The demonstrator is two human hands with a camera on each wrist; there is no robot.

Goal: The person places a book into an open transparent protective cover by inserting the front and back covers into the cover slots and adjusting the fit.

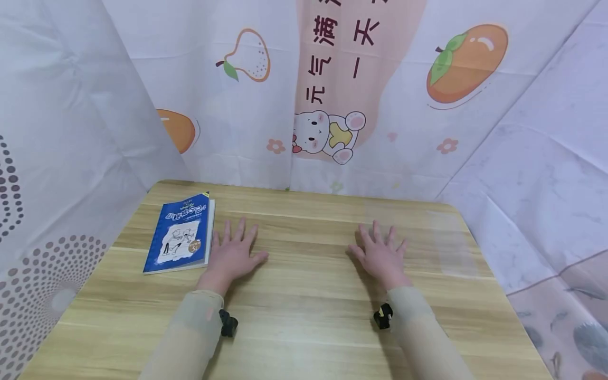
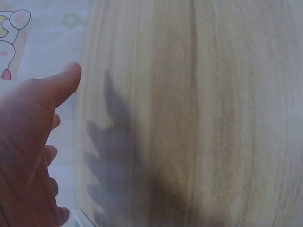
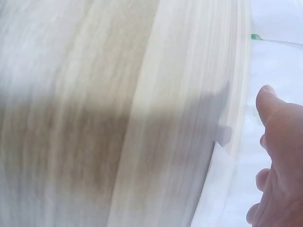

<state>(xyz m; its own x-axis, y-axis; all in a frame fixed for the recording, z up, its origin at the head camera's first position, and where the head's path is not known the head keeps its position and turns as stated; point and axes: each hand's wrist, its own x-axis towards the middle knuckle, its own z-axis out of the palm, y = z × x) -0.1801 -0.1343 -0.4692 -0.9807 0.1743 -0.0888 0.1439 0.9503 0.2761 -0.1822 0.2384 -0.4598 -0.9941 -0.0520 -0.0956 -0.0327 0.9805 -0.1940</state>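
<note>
My left hand (image 1: 234,253) lies flat on the wooden table (image 1: 304,311), fingers spread, palm down, just right of a blue paperback book (image 1: 179,234). The book lies closed, cover up, near the table's left edge. My right hand (image 1: 380,252) also rests flat with spread fingers, toward the table's right half. Neither hand holds anything. The left wrist view shows the left hand (image 2: 33,137) with its thumb stretched out above the tabletop and its shadow. In the right wrist view the right hand (image 3: 279,161) shows at the lower right over pale wood.
Printed fabric screens (image 1: 332,95) with fruit and a cartoon bear close off the back and both sides of the table. A strip of clear tape or film (image 1: 451,243) lies on the wood near the right edge. Small black wrist cameras (image 1: 228,323) sit at both cuffs.
</note>
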